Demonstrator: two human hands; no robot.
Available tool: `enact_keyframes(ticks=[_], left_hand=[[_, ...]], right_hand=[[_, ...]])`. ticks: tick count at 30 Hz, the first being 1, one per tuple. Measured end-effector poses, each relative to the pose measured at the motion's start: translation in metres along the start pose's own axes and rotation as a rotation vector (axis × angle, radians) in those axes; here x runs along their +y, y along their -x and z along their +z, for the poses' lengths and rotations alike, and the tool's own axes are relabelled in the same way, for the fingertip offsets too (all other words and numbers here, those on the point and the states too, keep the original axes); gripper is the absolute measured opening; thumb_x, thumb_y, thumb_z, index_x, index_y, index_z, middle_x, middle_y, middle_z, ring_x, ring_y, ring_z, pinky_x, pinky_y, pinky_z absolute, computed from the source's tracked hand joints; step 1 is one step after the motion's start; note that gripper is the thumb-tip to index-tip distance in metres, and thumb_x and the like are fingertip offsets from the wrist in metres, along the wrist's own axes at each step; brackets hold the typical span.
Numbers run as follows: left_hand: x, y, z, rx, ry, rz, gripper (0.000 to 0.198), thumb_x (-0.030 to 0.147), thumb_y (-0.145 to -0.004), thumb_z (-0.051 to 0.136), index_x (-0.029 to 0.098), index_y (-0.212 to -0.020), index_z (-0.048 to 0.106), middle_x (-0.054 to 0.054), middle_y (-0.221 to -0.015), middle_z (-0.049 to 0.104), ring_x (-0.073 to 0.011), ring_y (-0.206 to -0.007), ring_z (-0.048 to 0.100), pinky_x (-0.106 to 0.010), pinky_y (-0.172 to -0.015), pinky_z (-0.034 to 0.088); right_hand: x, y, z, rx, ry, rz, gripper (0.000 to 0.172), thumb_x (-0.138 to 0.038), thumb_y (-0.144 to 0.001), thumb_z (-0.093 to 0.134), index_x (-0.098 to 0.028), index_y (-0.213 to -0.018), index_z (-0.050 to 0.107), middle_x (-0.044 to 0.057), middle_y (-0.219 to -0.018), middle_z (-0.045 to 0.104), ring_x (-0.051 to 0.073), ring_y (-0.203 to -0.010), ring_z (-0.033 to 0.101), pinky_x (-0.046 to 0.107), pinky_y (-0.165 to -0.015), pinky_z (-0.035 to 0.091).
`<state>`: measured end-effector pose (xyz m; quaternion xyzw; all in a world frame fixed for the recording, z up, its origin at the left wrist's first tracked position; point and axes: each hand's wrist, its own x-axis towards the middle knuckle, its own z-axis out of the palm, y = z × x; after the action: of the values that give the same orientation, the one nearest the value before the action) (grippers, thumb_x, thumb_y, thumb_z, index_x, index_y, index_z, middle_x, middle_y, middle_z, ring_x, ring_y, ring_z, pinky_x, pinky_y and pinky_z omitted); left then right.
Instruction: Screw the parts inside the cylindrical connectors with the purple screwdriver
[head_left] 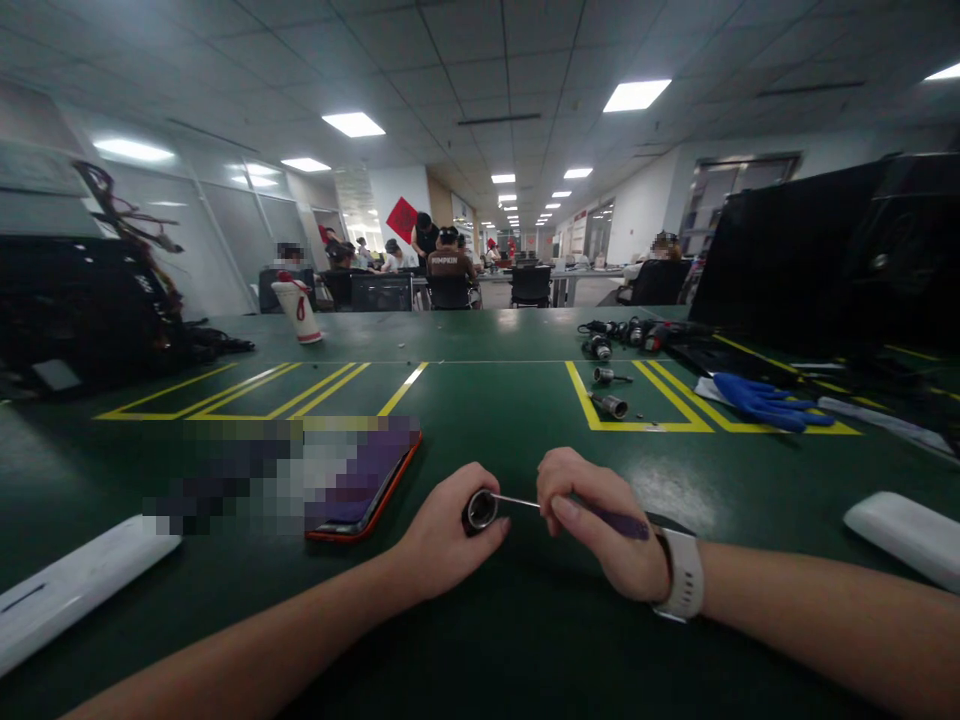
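Observation:
My left hand (442, 535) is closed round a dark cylindrical metal part (481, 510), its round open end turned toward me. In my right hand (600, 520) is a screwdriver (622, 522) with a purple handle, the fingers wrapped round it. Its thin metal shaft runs left and meets the rim of the metal part; whether the tip sits in a screw is too small to tell. A pale watch is on my right wrist. Both hands are just above the green table (525, 640).
A phone-like device (367, 490) with an orange edge lies left of my hands. Similar metal parts (613, 405) lie in a yellow-taped box at right, near a blue glove (765, 400). A paper cup (298, 308) stands far left; a black monitor (795, 250) rises at right. People sit beyond.

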<state>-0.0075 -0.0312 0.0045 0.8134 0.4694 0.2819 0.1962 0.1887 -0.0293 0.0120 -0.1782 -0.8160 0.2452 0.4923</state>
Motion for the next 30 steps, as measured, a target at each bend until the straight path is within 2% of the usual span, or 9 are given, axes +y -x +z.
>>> enact_keyframes(ticks=[4,6,13,21,25,28,30], left_hand=[[0.002,-0.001,-0.002,-0.022,0.072,-0.017,0.009,0.027,-0.079,0.051,0.018,-0.078,0.05,0.001,-0.074,0.051,-0.0142,-0.067,0.047,-0.025,-0.059,0.039],[0.002,-0.002,-0.002,-0.016,0.111,-0.008,0.009,0.026,-0.08,0.049,0.018,-0.077,0.05,0.001,-0.073,0.05,-0.0142,-0.068,0.047,-0.025,-0.061,0.039],[-0.001,-0.001,0.0,0.015,0.118,0.035,0.004,0.022,-0.078,0.05,0.019,-0.078,0.051,0.001,-0.075,0.049,-0.0145,-0.07,0.047,-0.026,-0.062,0.04],[-0.002,-0.002,0.002,0.049,0.076,0.025,0.004,0.021,-0.076,0.053,0.019,-0.079,0.053,0.001,-0.074,0.051,-0.0144,-0.07,0.049,-0.025,-0.062,0.04],[-0.004,-0.004,0.003,0.064,0.07,0.005,0.008,0.025,-0.077,0.054,0.018,-0.079,0.052,0.001,-0.074,0.051,-0.0146,-0.069,0.049,-0.026,-0.062,0.041],[-0.008,-0.007,0.005,0.143,0.057,-0.017,0.008,0.026,-0.079,0.053,0.019,-0.081,0.052,0.001,-0.075,0.051,-0.0149,-0.07,0.049,-0.027,-0.063,0.042],[-0.012,-0.009,0.006,0.23,0.04,-0.052,0.009,0.026,-0.078,0.053,0.019,-0.082,0.051,0.001,-0.077,0.052,-0.0155,-0.071,0.051,-0.028,-0.065,0.043]], right_hand=[[-0.003,-0.003,-0.005,-0.049,0.133,-0.211,0.009,-0.017,-0.082,0.038,-0.019,-0.081,0.048,0.003,-0.068,0.052,0.017,-0.07,0.051,0.036,-0.068,0.042],[-0.003,-0.002,-0.003,-0.112,0.192,-0.289,0.009,-0.015,-0.079,0.04,-0.019,-0.083,0.047,0.003,-0.07,0.054,0.017,-0.072,0.052,0.036,-0.07,0.042],[0.001,0.005,0.01,-0.3,0.384,-0.507,0.007,-0.019,-0.079,0.044,-0.018,-0.076,0.05,0.004,-0.066,0.056,0.019,-0.075,0.053,0.036,-0.074,0.042],[0.003,0.005,0.01,-0.344,0.408,-0.41,0.007,-0.019,-0.08,0.044,-0.017,-0.078,0.051,0.004,-0.07,0.057,0.018,-0.075,0.052,0.036,-0.076,0.041],[0.0,0.005,0.009,-0.283,0.364,-0.432,0.006,-0.017,-0.079,0.044,-0.017,-0.079,0.051,0.005,-0.069,0.058,0.018,-0.074,0.053,0.036,-0.073,0.043],[-0.003,0.005,0.008,-0.221,0.407,-0.399,0.008,-0.017,-0.08,0.046,-0.016,-0.083,0.053,0.006,-0.075,0.058,0.02,-0.08,0.053,0.036,-0.074,0.044],[-0.001,0.005,0.009,-0.188,0.485,-0.336,0.01,-0.02,-0.081,0.047,-0.016,-0.085,0.056,0.01,-0.089,0.059,0.022,-0.092,0.051,0.038,-0.078,0.043]])
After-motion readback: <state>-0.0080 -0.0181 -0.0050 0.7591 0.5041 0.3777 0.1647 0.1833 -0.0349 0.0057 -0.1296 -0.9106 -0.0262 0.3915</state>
